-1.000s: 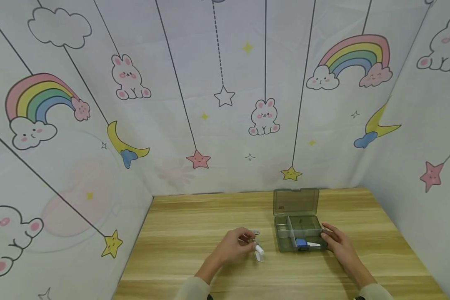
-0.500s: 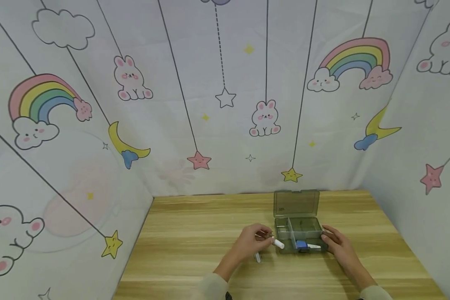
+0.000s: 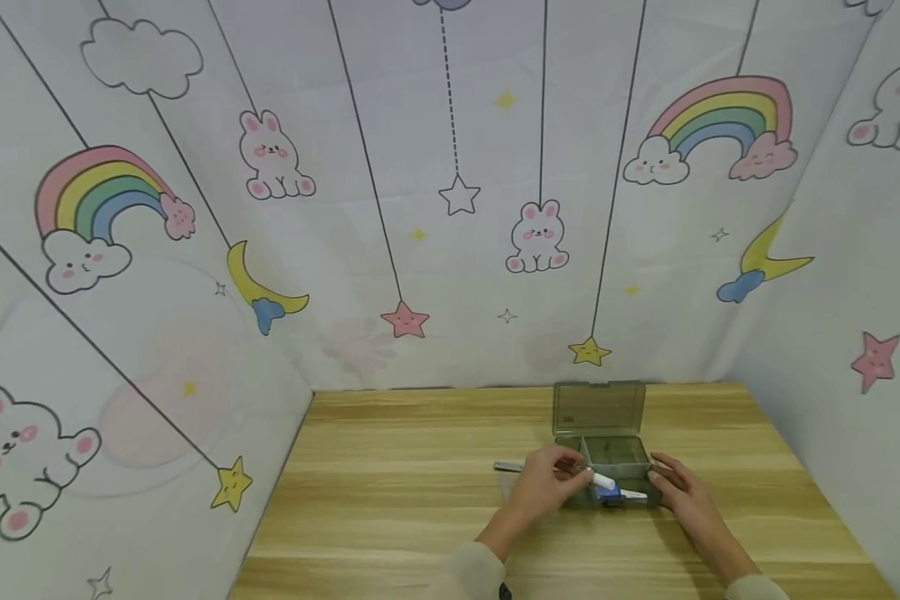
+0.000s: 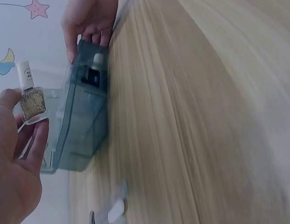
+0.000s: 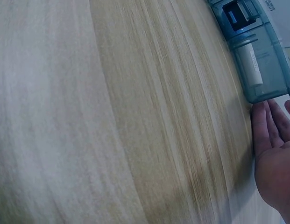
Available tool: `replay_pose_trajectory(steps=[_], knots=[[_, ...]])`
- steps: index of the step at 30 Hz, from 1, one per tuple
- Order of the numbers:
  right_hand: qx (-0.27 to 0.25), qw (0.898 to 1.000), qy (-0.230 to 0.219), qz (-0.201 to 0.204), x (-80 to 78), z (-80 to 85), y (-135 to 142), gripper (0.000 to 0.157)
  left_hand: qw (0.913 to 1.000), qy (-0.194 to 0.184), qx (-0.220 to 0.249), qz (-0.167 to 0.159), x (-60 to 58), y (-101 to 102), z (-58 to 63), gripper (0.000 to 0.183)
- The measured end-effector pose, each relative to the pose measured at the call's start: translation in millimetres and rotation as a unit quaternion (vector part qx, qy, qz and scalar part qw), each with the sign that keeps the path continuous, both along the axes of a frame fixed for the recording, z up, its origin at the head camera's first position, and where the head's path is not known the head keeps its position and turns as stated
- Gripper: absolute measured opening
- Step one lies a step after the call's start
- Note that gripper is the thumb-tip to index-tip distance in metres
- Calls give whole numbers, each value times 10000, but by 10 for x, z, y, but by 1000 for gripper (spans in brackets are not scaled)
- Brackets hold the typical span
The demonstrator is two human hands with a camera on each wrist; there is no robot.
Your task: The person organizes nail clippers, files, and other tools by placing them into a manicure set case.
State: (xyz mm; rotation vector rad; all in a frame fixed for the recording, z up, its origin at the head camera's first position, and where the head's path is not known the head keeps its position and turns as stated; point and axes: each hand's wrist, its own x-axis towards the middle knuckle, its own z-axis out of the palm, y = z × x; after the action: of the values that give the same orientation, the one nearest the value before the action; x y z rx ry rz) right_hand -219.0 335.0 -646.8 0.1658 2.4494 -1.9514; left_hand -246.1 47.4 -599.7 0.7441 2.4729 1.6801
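My left hand (image 3: 543, 483) pinches a small nail polish bottle (image 4: 32, 103) with gold glitter and a white cap (image 3: 602, 481). A clear flat piece (image 4: 38, 117) shows under the bottle, at the fingertips. The bottle is over the left front part of an open grey-green translucent divided box (image 3: 621, 450). At the box's right end my right hand (image 3: 686, 496) grips it, thumb at the rim and fingers along the outer wall. Inside the front compartment lie a blue item (image 3: 609, 492) and a white stick-like item (image 5: 251, 63). My left hand hides the box's left compartments in the head view.
The raised lid (image 3: 598, 408) leans back behind the box. Left of the box, a metal nail clipper (image 3: 507, 467) lies on the wooden table (image 3: 390, 500), with a clear piece and a white oval item (image 4: 116, 211) close by. Printed cloth walls (image 3: 457, 275) enclose the table.
My left hand has lifted the nail polish bottle from among the small items on the table and carried it right, over the box. The right hand keeps its place at the box.
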Motion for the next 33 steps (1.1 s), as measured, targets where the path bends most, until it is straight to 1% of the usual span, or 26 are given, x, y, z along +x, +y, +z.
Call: replay_pose_trajectory(steps=[6,11,14,18,20,22,25,28,30,33], knots=[[27,10000,33,29,4,2,22,61,9997,102,-69,212,39,234,7,31],[102,9999,-55,99,10,32,29,62,9985,191,-59,514,58,418,5,27],[180,9995,-201,166,14,42,31,65,9976,104,-37,677,70,519,-9,23],[235,9993,-227,166,16,43,28,65,9963,-37,-43,856,89,624,-26,22],[204,9995,-189,135,12,42,30,65,9951,72,-214,960,89,663,-26,23],[143,9997,-154,114,10,36,30,64,9931,259,-465,1043,95,684,-29,24],[49,9998,-124,111,8,19,29,64,9869,665,-901,1160,113,697,-41,23],[10,9998,-123,122,2,5,31,64,9805,958,-1155,1269,130,701,-55,23],[31,9998,-130,129,-3,2,34,64,9782,1029,-1221,1330,132,707,-62,23],[26,9998,-131,111,-7,14,35,64,9765,1041,-1260,1405,131,720,-56,23]])
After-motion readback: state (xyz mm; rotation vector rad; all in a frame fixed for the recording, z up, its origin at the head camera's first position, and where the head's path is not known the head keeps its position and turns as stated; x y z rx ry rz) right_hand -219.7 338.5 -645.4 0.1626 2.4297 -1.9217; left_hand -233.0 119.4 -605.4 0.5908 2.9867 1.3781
